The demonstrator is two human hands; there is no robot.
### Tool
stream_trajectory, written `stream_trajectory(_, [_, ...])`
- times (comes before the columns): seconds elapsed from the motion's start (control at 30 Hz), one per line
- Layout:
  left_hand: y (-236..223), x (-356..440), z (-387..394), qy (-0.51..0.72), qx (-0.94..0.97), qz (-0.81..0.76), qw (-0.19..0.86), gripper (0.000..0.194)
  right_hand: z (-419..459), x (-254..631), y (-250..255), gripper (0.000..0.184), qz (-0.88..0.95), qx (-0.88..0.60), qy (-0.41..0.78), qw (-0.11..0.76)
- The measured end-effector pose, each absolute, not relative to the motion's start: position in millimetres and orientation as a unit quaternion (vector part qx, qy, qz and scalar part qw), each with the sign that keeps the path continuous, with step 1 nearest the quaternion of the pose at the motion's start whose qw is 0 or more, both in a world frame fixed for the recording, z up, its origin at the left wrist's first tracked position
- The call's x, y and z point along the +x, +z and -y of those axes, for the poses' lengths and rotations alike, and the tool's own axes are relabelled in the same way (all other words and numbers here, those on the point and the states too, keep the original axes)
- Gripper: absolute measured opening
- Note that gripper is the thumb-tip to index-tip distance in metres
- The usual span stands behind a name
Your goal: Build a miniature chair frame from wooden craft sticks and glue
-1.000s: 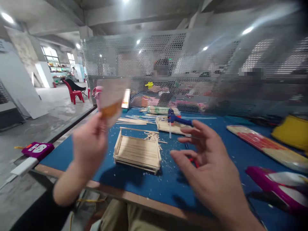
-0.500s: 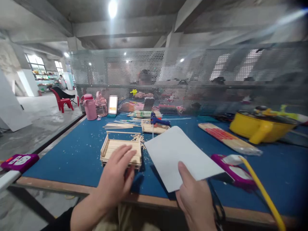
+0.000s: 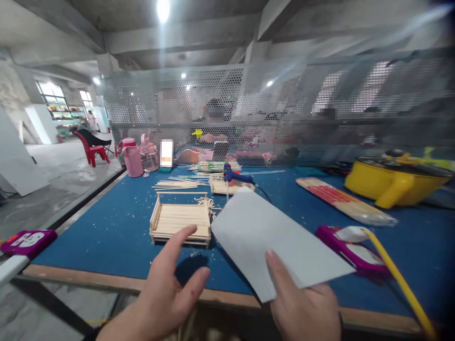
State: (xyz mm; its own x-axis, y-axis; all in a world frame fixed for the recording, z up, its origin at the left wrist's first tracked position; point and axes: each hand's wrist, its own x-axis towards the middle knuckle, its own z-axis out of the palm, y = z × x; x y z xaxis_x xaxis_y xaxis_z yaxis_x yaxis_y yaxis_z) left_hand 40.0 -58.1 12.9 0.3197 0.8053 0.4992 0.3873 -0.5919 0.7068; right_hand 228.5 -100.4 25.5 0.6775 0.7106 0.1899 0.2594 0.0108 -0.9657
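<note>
My right hand (image 3: 302, 303) grips a white sheet of paper or thin card (image 3: 273, 237) by its near edge, thumb on top, and the sheet tilts above the table. My left hand (image 3: 174, 284) is open, thumb and index finger apart, with nothing in it. Just beyond that hand stands a small rack-like frame of thin wooden sticks (image 3: 181, 218), with raised rails at the back and sides. Behind the sheet, a blue glue gun (image 3: 236, 176) rests on a second stick piece (image 3: 218, 184). Short cut sticks (image 3: 209, 203) lie beside the frame.
Long loose sticks (image 3: 179, 183) lie farther back. To the right are a packet of sticks (image 3: 344, 201), a purple power strip (image 3: 355, 251) with a yellow cord, and a yellow pot (image 3: 394, 182). A pink jug (image 3: 131, 158) and a phone (image 3: 166, 154) stand at the back left, before a perforated screen (image 3: 170, 109).
My left hand has drawn back from the stick frame toward me, its fingers spreading. My right hand and the sheet have shifted slightly right and nearer to me.
</note>
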Motion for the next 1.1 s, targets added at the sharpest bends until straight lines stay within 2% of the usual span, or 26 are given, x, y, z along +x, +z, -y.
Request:
stream_trajectory(0.07, [13, 40, 71, 0.503, 0.688, -0.356, 0.383, 0.07, 107, 223, 25, 0.046, 0.393, -0.636, 0.24, 0.619])
stream_trajectory(0.17, [17, 41, 68, 0.447, 0.621, -0.323, 0.557, 0.065, 106, 220, 26, 0.044, 0.448, -0.587, 0.311, 0.599])
stream_trajectory(0.23, [19, 43, 59, 0.39, 0.601, -0.344, 0.608, 0.055, 96, 227, 29, 0.052, 0.502, -0.557, 0.357, 0.557])
stream_trajectory(0.3, [19, 44, 49, 0.401, 0.556, -0.387, 0.617, 0.052, 82, 243, 36, 0.064, 0.566, -0.539, 0.361, 0.509])
stream_trajectory(0.33, [20, 44, 45, 0.43, 0.521, -0.403, 0.618, 0.053, 74, 252, 40, 0.066, 0.586, -0.555, 0.33, 0.489])
stream_trajectory(0.37, [20, 45, 41, 0.464, 0.482, -0.408, 0.621, 0.053, 66, 262, 44, 0.062, 0.587, -0.62, 0.249, 0.457])
stream_trajectory(0.43, [24, 48, 35, 0.518, 0.419, -0.396, 0.632, 0.054, 52, 278, 49, 0.05, 0.575, -0.762, 0.086, 0.286])
stream_trajectory(0.5, [30, 51, 28, 0.556, 0.384, -0.368, 0.639, 0.049, 41, 290, 52, 0.04, 0.587, -0.795, 0.038, 0.148])
stream_trajectory(0.57, [39, 54, 22, 0.583, 0.364, -0.34, 0.642, 0.039, 36, 296, 54, 0.031, 0.598, -0.794, 0.038, 0.099])
stream_trajectory(0.63, [47, 55, 17, 0.588, 0.344, -0.333, 0.652, 0.029, 38, 299, 53, 0.027, 0.587, -0.795, 0.073, 0.132])
stream_trajectory(0.67, [50, 54, 16, 0.58, 0.333, -0.343, 0.66, 0.025, 41, 301, 53, 0.026, 0.57, -0.794, 0.11, 0.179])
stream_trajectory(0.77, [56, 51, 13, 0.532, 0.293, -0.4, 0.687, 0.017, 61, 300, 51, 0.031, 0.488, -0.723, 0.277, 0.403])
stream_trajectory(0.83, [57, 50, 11, 0.52, 0.282, -0.411, 0.694, 0.014, 78, 295, 51, 0.039, 0.454, -0.641, 0.368, 0.498])
stream_trajectory(0.97, [59, 56, 1, 0.582, 0.34, -0.378, 0.634, 0.015, 106, 277, 57, 0.051, 0.467, -0.602, 0.407, 0.503])
stream_trajectory(1.1, [65, 64, -12, 0.608, 0.382, -0.39, 0.576, 0.021, 111, 258, 63, 0.046, 0.58, -0.593, 0.365, 0.422])
